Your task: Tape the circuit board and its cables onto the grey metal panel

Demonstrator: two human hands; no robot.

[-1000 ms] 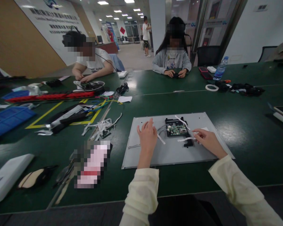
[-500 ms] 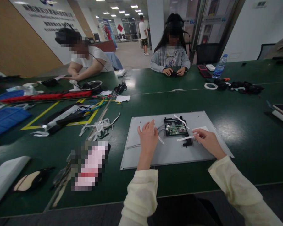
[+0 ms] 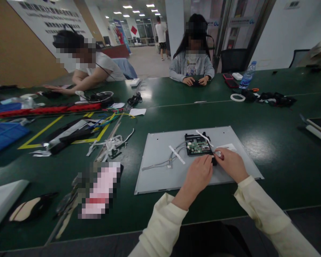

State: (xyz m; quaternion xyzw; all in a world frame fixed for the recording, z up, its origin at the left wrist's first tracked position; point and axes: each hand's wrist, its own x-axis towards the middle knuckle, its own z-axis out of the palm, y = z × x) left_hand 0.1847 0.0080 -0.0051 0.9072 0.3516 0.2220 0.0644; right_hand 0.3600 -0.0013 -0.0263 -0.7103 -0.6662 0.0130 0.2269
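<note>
A grey panel [image 3: 155, 178] lies on the table before me. On it sits a black plastic frame [image 3: 187, 150] with a green circuit board [image 3: 199, 146] inside. One white tape strip [image 3: 203, 137] crosses the frame's upper right; another white strip [image 3: 177, 155] lies over grey cables [image 3: 156, 165] on the left. My left hand [image 3: 200, 173] is closed at the frame's lower right corner, its fingertips hiding what they pinch. Close beside it, my right hand [image 3: 232, 164] is closed in a pinch on a white tape strip, mostly covered by the fingers.
Left of the panel lie crumpled white strips [image 3: 111, 146] and a pink blurred item [image 3: 103, 189]. A blue basket [image 3: 6, 137] stands at far left. Across the table are a water bottle [image 3: 247, 75], a tape roll [image 3: 237, 97] and two seated people. A white sheet [image 3: 228, 147] lies behind my right hand.
My left hand has moved right and down from above the cables to the frame's lower right, closing beside my right hand. The strip over the cables is now uncovered. The view has shifted slightly.
</note>
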